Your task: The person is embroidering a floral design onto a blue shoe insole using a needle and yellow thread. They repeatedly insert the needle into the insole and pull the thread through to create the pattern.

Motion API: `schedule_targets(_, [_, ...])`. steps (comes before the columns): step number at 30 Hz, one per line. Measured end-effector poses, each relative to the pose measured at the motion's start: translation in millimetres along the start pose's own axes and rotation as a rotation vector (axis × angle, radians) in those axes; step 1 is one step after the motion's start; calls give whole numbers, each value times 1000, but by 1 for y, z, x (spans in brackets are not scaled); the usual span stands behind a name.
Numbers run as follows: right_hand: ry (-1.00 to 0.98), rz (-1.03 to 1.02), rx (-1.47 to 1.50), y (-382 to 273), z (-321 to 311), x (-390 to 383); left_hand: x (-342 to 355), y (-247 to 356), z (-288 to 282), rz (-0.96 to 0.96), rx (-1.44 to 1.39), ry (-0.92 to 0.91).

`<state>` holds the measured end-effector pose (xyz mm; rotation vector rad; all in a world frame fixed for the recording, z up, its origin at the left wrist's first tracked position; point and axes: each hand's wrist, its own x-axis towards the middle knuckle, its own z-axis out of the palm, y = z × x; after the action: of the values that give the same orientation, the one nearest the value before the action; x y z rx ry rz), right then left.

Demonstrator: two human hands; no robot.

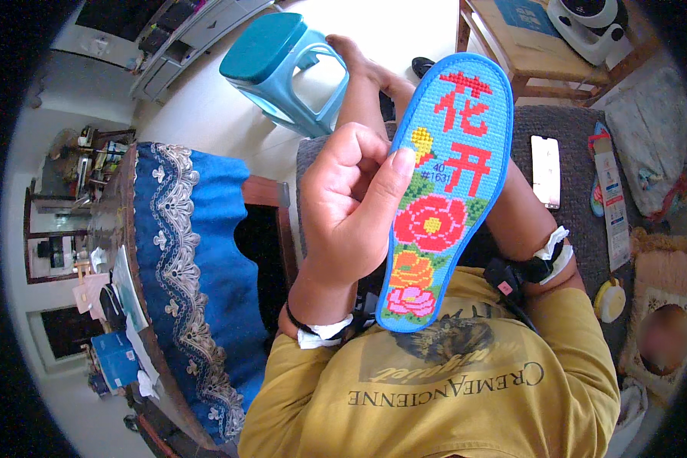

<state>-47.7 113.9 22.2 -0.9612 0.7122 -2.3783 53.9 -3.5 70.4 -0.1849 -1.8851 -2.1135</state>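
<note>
My left hand is closed on the left edge of an embroidered insole, thumb on the front face and fingers curled behind it. The insole stands tilted up before my chest, its patterned face towards me. Light blue with a darker blue rim, it carries red stitched characters, a yellow motif and red, orange and pink flowers with green leaves. My right forearm runs up behind the insole, which hides my right hand and its fingers. Black bands with white tissue circle both forearms.
A teal plastic stool stands ahead by my bare feet. At left is a table with a blue lace-trimmed cloth. On the dark sofa at right lie a white phone-like slab, a long packet and a round yellow-rimmed item.
</note>
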Motion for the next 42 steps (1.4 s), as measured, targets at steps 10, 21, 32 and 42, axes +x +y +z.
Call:
schedule_targets(10, [30,-10,-103,-1,1,-4,-1,-1,4,-51,-71,-1])
schedule_targets(21, [23,-148,-603,0,-8,-1,2,-9,2,-94,-90,24])
schedule_targets(32, [81,52,-222,-7,-9,2,8,-31,-23,-123,11,136])
schedule_targets(42, [160,-660,-1404,-3,2,3,4,-43,-37,-94,160,247])
